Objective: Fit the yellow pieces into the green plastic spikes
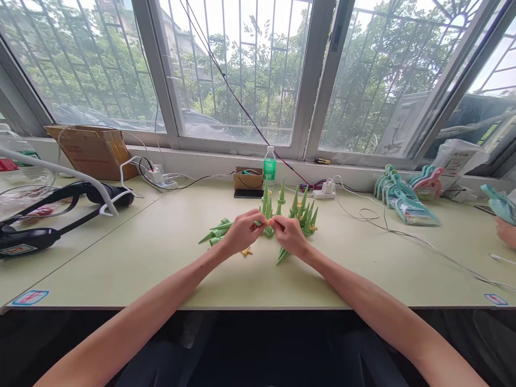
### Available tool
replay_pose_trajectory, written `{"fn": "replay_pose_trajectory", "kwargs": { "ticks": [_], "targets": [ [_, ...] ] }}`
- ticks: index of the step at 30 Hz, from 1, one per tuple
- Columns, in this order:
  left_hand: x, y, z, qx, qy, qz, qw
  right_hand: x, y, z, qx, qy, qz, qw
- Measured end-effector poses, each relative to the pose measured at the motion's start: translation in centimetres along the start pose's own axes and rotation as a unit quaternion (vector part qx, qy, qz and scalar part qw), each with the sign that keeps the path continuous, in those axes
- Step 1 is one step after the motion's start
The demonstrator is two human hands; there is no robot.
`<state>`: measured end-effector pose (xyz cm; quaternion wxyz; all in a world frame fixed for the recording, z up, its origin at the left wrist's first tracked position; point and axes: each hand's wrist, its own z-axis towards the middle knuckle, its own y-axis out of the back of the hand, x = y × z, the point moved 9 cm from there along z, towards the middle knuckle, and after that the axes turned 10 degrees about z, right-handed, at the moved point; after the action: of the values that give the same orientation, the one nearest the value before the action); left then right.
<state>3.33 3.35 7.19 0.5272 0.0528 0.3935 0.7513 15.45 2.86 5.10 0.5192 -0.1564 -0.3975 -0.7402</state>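
Observation:
My left hand (244,230) and my right hand (291,232) meet fingertip to fingertip, both closed in a pinch. Between them shows a small yellow piece (268,222), mostly covered by the fingers. Just behind and below stands a green pointed spike (269,232), partly hidden. More green spikes stand upright in a group (304,209) by my right hand, some with yellow fittings (313,228). Beside my left hand, several loose green cones (217,231) lie on their sides. A yellow star-shaped piece (246,251) rests on the table below my left wrist.
A green-labelled bottle (270,165), a small open box (249,180) and a black phone (249,193) are at the back. Black headgear (60,215) and a cardboard box (92,150) occupy the left. Cables, teal dustpan sets (415,207) and another person's hand (506,231) are right.

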Motion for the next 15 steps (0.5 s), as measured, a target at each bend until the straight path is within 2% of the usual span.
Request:
{"fn": "replay_pose_trajectory", "kwargs": {
  "ticks": [15],
  "targets": [
    [-0.27,-0.04,-0.02,0.009,-0.006,0.008,1.0,0.44,0.01,0.11,-0.005,-0.015,0.019,1.0]
  ]
}}
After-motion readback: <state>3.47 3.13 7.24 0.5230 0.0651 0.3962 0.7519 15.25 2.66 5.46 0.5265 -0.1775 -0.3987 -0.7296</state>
